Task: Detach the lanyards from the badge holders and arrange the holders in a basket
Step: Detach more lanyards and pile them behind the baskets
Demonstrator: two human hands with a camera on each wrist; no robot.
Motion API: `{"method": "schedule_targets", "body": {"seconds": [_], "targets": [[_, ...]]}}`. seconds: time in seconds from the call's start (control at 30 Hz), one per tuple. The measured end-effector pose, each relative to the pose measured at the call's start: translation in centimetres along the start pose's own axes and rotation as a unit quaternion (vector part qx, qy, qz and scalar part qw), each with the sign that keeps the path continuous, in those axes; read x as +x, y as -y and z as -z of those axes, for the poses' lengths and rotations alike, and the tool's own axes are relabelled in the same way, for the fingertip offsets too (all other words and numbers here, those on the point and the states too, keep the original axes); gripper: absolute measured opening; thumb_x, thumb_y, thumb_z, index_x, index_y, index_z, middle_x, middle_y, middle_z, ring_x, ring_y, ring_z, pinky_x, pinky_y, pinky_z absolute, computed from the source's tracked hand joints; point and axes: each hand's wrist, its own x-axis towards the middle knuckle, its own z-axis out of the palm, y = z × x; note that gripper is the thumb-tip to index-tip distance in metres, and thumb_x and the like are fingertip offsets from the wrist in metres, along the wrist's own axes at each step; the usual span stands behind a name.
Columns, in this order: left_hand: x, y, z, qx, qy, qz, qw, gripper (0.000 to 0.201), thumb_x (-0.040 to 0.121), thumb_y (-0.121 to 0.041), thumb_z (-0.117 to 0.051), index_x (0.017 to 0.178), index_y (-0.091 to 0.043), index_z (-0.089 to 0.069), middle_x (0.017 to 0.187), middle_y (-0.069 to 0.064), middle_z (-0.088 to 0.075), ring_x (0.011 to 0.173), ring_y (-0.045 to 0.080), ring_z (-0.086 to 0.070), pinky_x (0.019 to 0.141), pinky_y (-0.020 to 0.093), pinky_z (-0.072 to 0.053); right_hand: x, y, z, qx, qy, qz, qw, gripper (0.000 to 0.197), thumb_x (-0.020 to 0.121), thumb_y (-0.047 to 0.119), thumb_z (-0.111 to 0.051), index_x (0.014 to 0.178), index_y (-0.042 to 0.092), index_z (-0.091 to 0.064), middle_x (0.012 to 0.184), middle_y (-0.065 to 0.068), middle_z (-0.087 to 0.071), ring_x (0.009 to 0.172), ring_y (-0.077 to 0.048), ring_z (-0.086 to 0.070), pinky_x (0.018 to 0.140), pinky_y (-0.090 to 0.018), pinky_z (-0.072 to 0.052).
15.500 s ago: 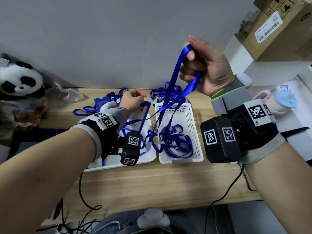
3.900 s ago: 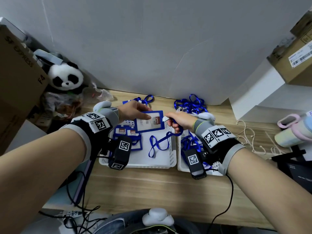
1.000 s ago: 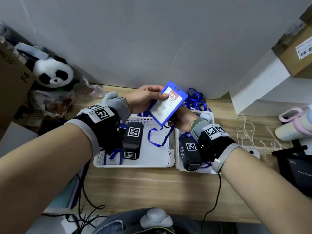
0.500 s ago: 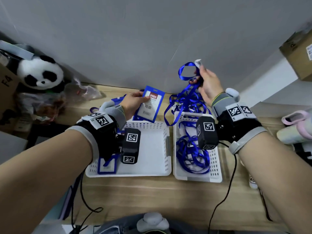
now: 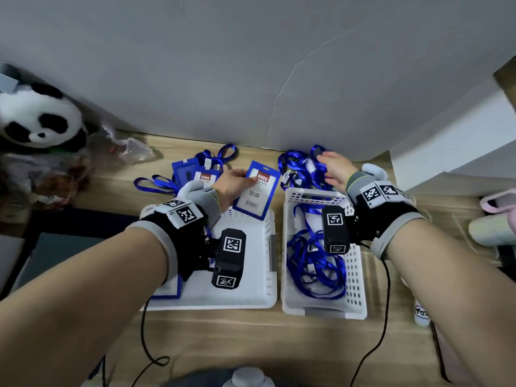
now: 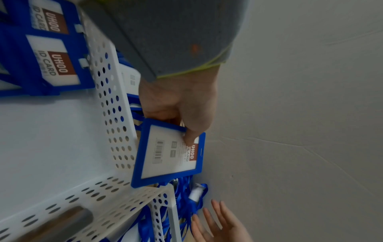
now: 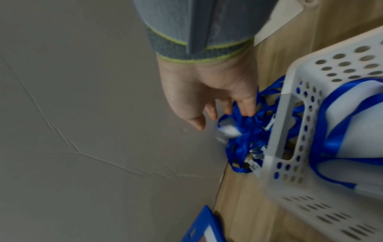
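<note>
The left hand [image 5: 231, 185] pinches the blue-framed plastic badge holder [image 5: 255, 189]; the right hand [image 5: 333, 169] is spread. Lower it flat into the white perforated basket [image 5: 268, 247] below the pinch.

Right hand [image 7: 209, 91]: hanging over the lanyard pile with fingers loosely spread, gripping nothing; fingertips [image 7: 247, 111] appearing to touch the topmost ribbon.
Lanyard pile [image 7: 246, 140]: blue ribbons with metal clips, lying tangled on the wooden tabletop [image 7: 248, 204] against the basket's end wall.
White perforated basket [image 7: 306, 124]: sitting at right, holding more blue lanyards [image 7: 339, 117].
Blue badge holder [image 7: 204, 229]: its corner showing at the bottom edge.
Grey wall [image 7: 82, 114]: filling the left.
</note>
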Motion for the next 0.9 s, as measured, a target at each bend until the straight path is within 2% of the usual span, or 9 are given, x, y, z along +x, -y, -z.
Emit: {"method": "schedule_targets", "body": {"seconds": [0.07, 0.13, 0.2, 0.23, 0.4, 0.6, 0.77, 0.83, 0.9], "targets": [[0.0, 0.4, -0.1, 0.014, 0.009, 0.017, 1.0, 0.037, 0.092, -0.011, -0.055, 0.128, -0.005, -0.048, 0.103, 0.012, -0.063, 0.075, 0.019, -0.062, 0.072, 0.036, -0.053, -0.4, -0.5, 0.1, -0.014, -0.009, -0.013, 1.0, 0.038, 0.096, 0.016, -0.045, 0.134, 0.011, -0.045, 0.117, -0.012, -0.052, 0.094, -0.017, -0.046, 0.091, -0.033, -0.047], [0.1, 0.9, -0.1, 0.028, 0.016, 0.034, 0.999, 0.038, 0.093, -0.011, -0.054, 0.13, -0.007, -0.046, 0.11, 0.013, -0.064, 0.08, 0.021, -0.063, 0.072, 0.036, -0.054, -1.4, -1.1, 0.2, 0.032, 0.005, -0.006, 0.999, 0.025, 0.096, 0.012, -0.045, 0.119, 0.007, -0.055, 0.106, -0.015, -0.057, 0.078, -0.016, -0.054, 0.073, -0.025, -0.052], [0.0, 1.2, 0.0, 0.047, 0.018, 0.041, 0.998, 0.036, 0.093, -0.012, -0.054, 0.129, -0.009, -0.047, 0.108, 0.012, -0.064, 0.083, 0.022, -0.063, 0.074, 0.037, -0.053, -2.5, -1.7, 0.3, 0.054, 0.047, -0.006, 0.997, 0.017, 0.096, 0.011, -0.045, 0.094, 0.007, -0.061, 0.084, -0.01, -0.061, 0.064, -0.014, -0.054, 0.052, -0.016, -0.048], [-0.1, 1.5, -0.1, 0.055, 0.021, 0.045, 0.997, 0.035, 0.093, -0.012, -0.054, 0.128, -0.009, -0.048, 0.105, 0.011, -0.063, 0.081, 0.02, -0.063, 0.074, 0.036, -0.053, -3.2, -2.2, 0.4, 0.046, 0.072, -0.01, 0.996, 0.019, 0.096, 0.011, -0.046, 0.087, 0.008, -0.062, 0.076, -0.007, -0.063, 0.061, -0.014, -0.054, 0.049, -0.015, -0.046], [-1.1, 2.5, -0.3, 0.083, 0.043, 0.054, 0.994, 0.033, 0.093, -0.008, -0.053, 0.126, -0.006, -0.05, 0.114, 0.015, -0.063, 0.085, 0.023, -0.062, 0.074, 0.037, -0.053, -5.0, -5.5, 0.2, -0.093, 0.178, -0.102, 0.974, 0.02, 0.095, 0.016, -0.051, 0.08, 0.008, -0.062, 0.069, -0.003, -0.061, 0.057, -0.011, -0.052, 0.051, -0.017, -0.042], [-2.4, 4.0, -0.5, 0.103, 0.06, 0.056, 0.991, 0.03, 0.09, -0.007, -0.057, 0.12, -0.006, -0.054, 0.106, 0.013, -0.063, 0.082, 0.022, -0.062, 0.08, 0.04, -0.053, -4.0, -9.9, -2.2, -0.217, 0.095, -0.142, 0.961, 0.026, 0.091, 0.021, -0.056, 0.068, 0.01, -0.052, 0.06, -0.002, -0.053, 0.047, -0.011, -0.043, 0.041, -0.02, -0.036], [-3.0, 4.7, 0.0, 0.111, 0.06, 0.074, 0.989, 0.029, 0.086, -0.011, -0.064, 0.114, -0.011, -0.055, 0.109, 0.013, -0.065, 0.088, 0.023, -0.064, 0.081, 0.039, -0.055, -3.0, -11.2, -4.1, -0.271, 0.026, -0.109, 0.956, 0.036, 0.083, 0.039, -0.064, 0.072, 0.009, -0.046, 0.064, -0.009, -0.052, 0.048, -0.02, -0.042, 0.047, -0.026, -0.037], [-3.0, 5.0, 0.3, 0.111, 0.052, 0.075, 0.99, 0.034, 0.087, -0.011, -0.064, 0.119, -0.009, -0.055, 0.112, 0.014, -0.065, 0.093, 0.024, -0.064, 0.083, 0.039, -0.054, -2.5, -11.3, -4.7, -0.294, 0.015, -0.102, 0.95, 0.04, 0.079, 0.045, -0.066, 0.083, 0.009, -0.05, 0.082, -0.014, -0.058, 0.062, -0.024, -0.054, 0.062, -0.03, -0.046], [-3.2, 5.3, 0.4, 0.106, 0.048, 0.071, 0.991, 0.036, 0.087, -0.01, -0.064, 0.121, -0.008, -0.056, 0.116, 0.015, -0.065, 0.095, 0.025, -0.064, 0.085, 0.04, -0.053, -2.6, -11.1, -5.0, -0.33, 0.006, -0.096, 0.939, 0.044, 0.082, 0.045, -0.063, 0.101, 0.005, -0.056, 0.1, -0.016, -0.06, 0.09, -0.03, -0.062, 0.076, -0.034, -0.047]]}}
